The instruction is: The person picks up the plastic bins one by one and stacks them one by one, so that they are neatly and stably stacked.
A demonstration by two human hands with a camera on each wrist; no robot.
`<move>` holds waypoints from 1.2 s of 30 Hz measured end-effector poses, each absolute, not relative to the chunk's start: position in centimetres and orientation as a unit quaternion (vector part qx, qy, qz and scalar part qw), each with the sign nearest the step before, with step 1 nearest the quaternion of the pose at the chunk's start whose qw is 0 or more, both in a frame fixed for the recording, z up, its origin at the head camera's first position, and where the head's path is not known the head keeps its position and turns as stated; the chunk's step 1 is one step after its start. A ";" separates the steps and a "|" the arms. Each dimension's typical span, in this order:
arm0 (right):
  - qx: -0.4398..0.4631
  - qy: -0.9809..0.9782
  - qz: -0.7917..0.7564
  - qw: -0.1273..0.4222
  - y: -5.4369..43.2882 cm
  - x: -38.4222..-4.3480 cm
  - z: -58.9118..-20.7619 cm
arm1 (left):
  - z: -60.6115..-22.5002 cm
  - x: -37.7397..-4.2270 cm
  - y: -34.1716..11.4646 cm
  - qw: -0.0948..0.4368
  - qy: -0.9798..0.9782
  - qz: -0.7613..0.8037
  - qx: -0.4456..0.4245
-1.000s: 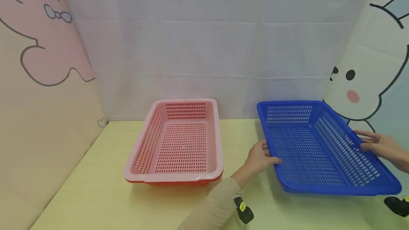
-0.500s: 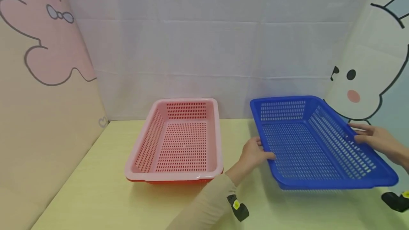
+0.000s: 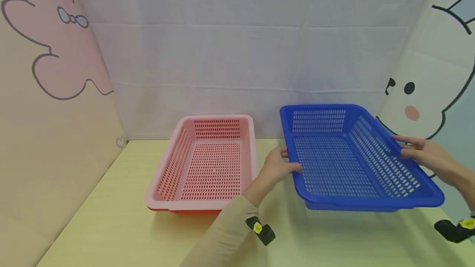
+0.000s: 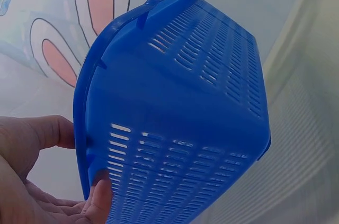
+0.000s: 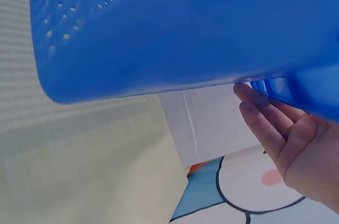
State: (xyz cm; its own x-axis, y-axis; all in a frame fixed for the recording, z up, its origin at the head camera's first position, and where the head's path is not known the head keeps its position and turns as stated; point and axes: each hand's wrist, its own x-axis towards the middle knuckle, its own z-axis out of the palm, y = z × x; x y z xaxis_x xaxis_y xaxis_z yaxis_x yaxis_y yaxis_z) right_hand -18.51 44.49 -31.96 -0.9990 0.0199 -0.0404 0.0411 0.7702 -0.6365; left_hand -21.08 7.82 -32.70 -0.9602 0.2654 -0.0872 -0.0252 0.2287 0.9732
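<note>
A blue slotted plastic basket (image 3: 334, 164) is held up over the table by both hands, one at each long side. My left hand (image 3: 276, 166) pinches its left rim, thumb on top and fingers beneath; the left wrist view shows the thumb and fingers (image 4: 100, 200) on either side of that rim. At the opposite rim is my right hand (image 3: 426, 155), gripping with the thumb over the edge. From the right wrist view, its fingers (image 5: 265, 123) reach under the rim against the outer wall. The basket looks bare inside.
Left of the blue basket stands a pink slotted basket (image 3: 200, 205), nested in a red one (image 3: 185, 211) whose edge shows below. They rest on the pale yellow table (image 3: 111, 226). A white sheet (image 3: 208, 61) hangs behind, with cartoon-printed panels (image 3: 419, 94) at the sides.
Both hands have carried the blue basket left and upward, nearer to the pink basket. The pink and red baskets have stayed in place.
</note>
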 end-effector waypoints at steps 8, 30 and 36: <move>-0.007 0.930 -0.367 0.005 41.8 -18.6 -30.6 | -31.5 -21.5 4.9 0.123 0.792 0.588 0.105; -0.063 0.869 -0.488 -0.055 36.7 -19.5 -28.4 | -28.2 -22.9 -0.9 0.080 0.797 0.583 0.136; -0.087 0.846 -0.521 -0.076 35.3 -19.7 -28.2 | -27.5 -23.2 -2.6 0.064 0.802 0.580 0.129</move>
State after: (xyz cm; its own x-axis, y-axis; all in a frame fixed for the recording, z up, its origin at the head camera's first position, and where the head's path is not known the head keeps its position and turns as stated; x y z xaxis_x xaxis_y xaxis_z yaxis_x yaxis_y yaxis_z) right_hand -19.71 35.31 -28.25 -0.9734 -0.0680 0.2188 -0.2260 0.4421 -0.8680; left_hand -23.23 -2.61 -27.48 -0.9585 0.2811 0.0472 0.1325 0.2930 0.9469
